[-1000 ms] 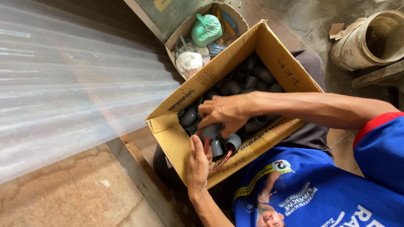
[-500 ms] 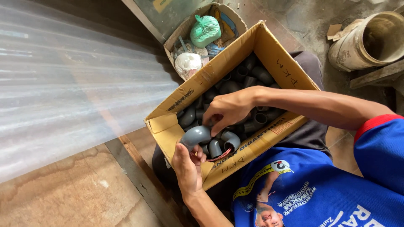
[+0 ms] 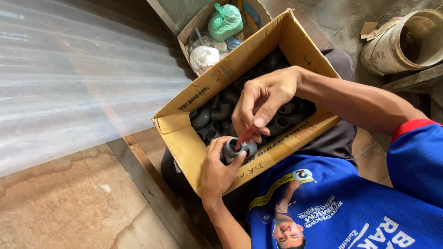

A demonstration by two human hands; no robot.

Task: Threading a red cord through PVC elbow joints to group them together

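Observation:
My left hand point(image 3: 214, 173) grips a grey plastic pipe fitting point(image 3: 230, 151) just above the near edge of an open cardboard box point(image 3: 184, 143) that rests on my lap. My right hand point(image 3: 265, 99) hovers over the box with its fingers spread. Its index fingertip pokes into the fitting's open end. Inside the box lie several more dark grey pipe fittings point(image 3: 221, 108), partly hidden by my right hand.
A second box point(image 3: 191, 32) behind holds a knotted green bag point(image 3: 224, 20) and a white bag point(image 3: 203, 57). A dirty pale bucket point(image 3: 401, 41) stands at the upper right. A corrugated translucent sheet point(image 3: 69, 83) covers the left, with worn wood point(image 3: 69, 207) below it.
My left hand has lifted a fitting out of the box to its near edge. My right hand has come up from among the fittings and put a fingertip into it.

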